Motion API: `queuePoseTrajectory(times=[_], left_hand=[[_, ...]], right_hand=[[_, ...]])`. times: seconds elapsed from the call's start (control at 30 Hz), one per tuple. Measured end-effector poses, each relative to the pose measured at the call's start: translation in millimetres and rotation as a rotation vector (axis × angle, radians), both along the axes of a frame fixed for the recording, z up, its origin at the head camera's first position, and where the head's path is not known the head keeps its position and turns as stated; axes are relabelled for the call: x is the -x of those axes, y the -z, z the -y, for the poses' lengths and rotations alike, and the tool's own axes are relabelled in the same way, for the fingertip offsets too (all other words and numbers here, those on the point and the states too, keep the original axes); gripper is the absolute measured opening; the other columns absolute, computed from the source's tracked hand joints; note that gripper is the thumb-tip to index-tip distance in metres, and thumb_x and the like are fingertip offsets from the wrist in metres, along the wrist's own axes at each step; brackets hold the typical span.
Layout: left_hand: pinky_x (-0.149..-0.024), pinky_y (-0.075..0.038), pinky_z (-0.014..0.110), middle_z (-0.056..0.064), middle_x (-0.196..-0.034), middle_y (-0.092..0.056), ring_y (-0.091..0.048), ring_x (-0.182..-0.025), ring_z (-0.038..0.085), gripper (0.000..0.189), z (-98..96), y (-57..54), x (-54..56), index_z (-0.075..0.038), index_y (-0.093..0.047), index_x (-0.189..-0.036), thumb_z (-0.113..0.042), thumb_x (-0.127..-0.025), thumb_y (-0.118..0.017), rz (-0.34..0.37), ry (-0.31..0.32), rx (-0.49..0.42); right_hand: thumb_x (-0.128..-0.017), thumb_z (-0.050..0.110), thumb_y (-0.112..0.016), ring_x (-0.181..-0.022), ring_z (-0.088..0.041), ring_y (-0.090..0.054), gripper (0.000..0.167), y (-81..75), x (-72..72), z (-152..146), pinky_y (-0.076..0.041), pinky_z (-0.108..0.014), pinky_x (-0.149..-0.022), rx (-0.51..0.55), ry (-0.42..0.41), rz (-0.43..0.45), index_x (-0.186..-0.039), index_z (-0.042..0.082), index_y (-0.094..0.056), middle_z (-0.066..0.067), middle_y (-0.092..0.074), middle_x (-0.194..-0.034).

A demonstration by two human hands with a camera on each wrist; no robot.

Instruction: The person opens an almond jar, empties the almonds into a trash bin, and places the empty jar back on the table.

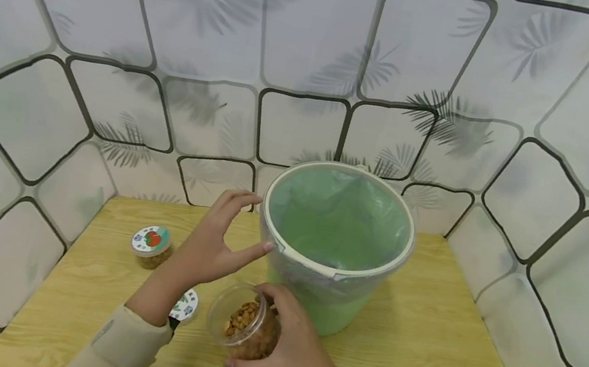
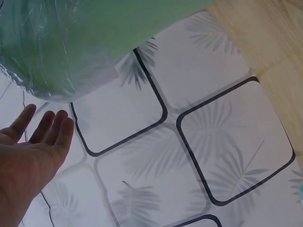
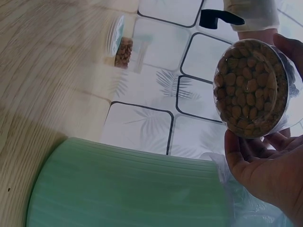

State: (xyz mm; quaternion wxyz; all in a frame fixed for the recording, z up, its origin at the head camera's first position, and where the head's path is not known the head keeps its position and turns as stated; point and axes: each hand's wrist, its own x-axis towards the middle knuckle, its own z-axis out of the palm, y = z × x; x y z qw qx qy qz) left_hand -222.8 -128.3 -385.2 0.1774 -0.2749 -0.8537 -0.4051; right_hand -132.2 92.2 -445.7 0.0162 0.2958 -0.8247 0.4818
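Observation:
My right hand (image 1: 296, 346) grips a clear plastic jar (image 1: 264, 337) around its side, low over the table. The uncovered jar is tilted with its mouth to the left, and brown nuts (image 3: 248, 90) fill its lower part. Fingers and thumb of my left hand (image 1: 217, 242) are spread beside the near left rim of a green bucket (image 1: 328, 309), with nothing held between them. A translucent plastic liner (image 1: 337, 187) covers the bucket's inside and folds over its pale rim. Partly behind my left wrist is a round white lid (image 1: 186, 305) with green print.
A second jar (image 1: 153, 257), with brown contents and a tomato-printed lid (image 1: 151, 240), stands at the left of the wooden table (image 1: 435, 356). Patterned white covering (image 1: 303, 130) rises behind the table and along both sides.

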Motion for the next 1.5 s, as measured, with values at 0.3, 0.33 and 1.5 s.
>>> queuePoseTrajectory(times=[0.3, 0.33, 1.5], left_hand=[[-0.114, -0.046, 0.058, 0.005, -0.155, -0.048, -0.047, -0.146, 0.026, 0.074, -7.8, -8.3, 5.3, -0.011, -0.052, -0.153, -0.041, -0.093, -0.083, -0.008, 0.026, 0.006], [-0.113, -0.047, 0.058, 0.005, -0.156, -0.048, -0.047, -0.145, 0.026, 0.074, -8.4, -8.8, 5.8, -0.011, -0.052, -0.153, -0.041, -0.093, -0.083, -0.008, 0.027, 0.007], [-0.115, -0.045, 0.061, 0.011, -0.161, -0.041, -0.041, -0.149, 0.031, 0.086, -45.0, -29.0, 27.8, -0.015, -0.050, -0.155, -0.066, -0.090, -0.075, 0.044, 0.042, 0.172]], right_hand=[[-0.071, 0.050, -0.099, -0.123, -0.008, -0.060, 0.096, -2.9, 0.2, -3, -0.058, -0.041, -0.104, -0.006, -0.010, -0.026, -0.149, 0.024, -0.048, 0.017, -0.056, -0.135], [-0.071, 0.051, -0.099, -0.124, -0.008, -0.060, 0.096, -3.2, 0.1, -4, -0.058, -0.041, -0.105, -0.006, -0.009, -0.027, -0.149, 0.023, -0.049, 0.017, -0.056, -0.135], [-0.071, 0.055, -0.097, -0.128, -0.009, -0.059, 0.096, -2.0, -16.9, -15, -0.055, -0.046, -0.108, 0.014, 0.076, -0.003, -0.149, 0.028, -0.049, 0.014, -0.058, -0.139]])
